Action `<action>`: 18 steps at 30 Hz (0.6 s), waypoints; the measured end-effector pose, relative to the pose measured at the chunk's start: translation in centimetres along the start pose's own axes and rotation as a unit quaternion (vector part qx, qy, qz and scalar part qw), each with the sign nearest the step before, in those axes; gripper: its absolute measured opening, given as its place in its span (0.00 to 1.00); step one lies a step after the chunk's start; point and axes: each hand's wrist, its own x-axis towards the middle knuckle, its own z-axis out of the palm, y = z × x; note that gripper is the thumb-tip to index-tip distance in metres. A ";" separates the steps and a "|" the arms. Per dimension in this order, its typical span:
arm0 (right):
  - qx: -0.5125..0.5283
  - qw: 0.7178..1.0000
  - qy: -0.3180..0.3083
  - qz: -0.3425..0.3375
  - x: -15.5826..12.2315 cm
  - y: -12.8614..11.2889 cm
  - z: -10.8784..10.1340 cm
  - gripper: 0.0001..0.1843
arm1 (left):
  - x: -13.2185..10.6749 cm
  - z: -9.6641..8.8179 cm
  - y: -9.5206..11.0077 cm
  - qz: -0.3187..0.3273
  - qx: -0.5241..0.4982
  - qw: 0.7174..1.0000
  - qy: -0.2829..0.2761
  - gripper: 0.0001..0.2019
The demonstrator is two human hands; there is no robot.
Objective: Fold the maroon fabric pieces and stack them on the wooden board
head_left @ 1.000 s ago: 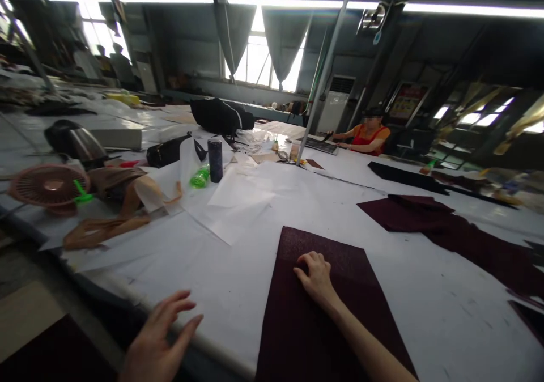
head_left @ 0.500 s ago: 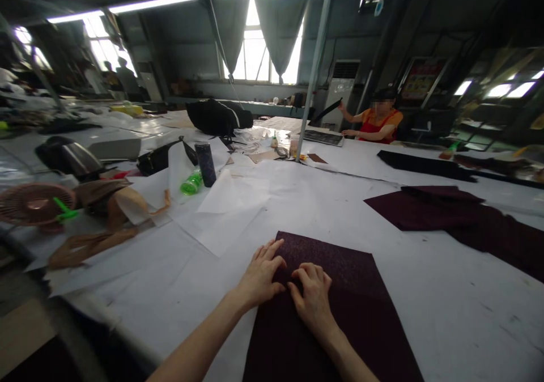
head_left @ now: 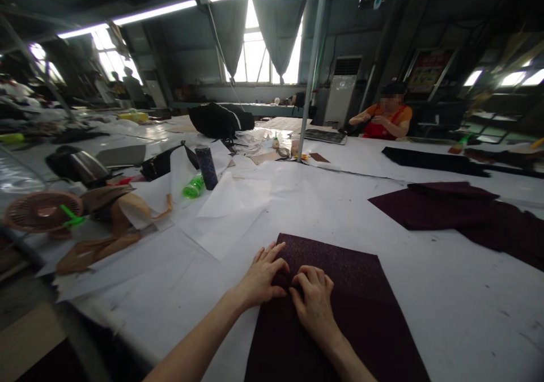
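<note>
A dark maroon piece of fabric lies on the white-covered table in front of me, its near part running out of the bottom of the head view. My left hand rests on its left edge near the far corner, fingers spread and thumb apart. Close beside it, my right hand has its fingers curled and thumb drawn in, pinching at the fabric surface. The fingertips of both hands almost meet. Whatever small fold may be between them is too dark to make out.
White paper sheets lie ahead, near a dark cylinder and a green bottle. A pink fan and a kettle stand left. More maroon fabric lies right. Across the table sits a co-worker behind a metal pole.
My hands stay at nearly the same spot on the fabric, the right fingers slightly shifted. The co-worker has lowered the dark strip and brought both hands together. The view has shifted slightly.
</note>
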 end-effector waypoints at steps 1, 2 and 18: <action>0.004 1.000 -0.004 -0.004 0.0 0.0 -0.1 0.06 | 0.0 -0.1 0.0 0.002 0.005 1.000 -0.007 0.20; 0.009 1.000 -0.008 -0.009 0.0 -0.1 -0.2 0.06 | 0.1 -0.3 0.0 0.004 0.010 1.000 -0.012 0.20; -0.006 0.997 -0.035 -0.075 -0.7 -0.2 -0.6 0.08 | 1.9 -1.2 4.3 0.013 0.186 0.977 -0.102 0.05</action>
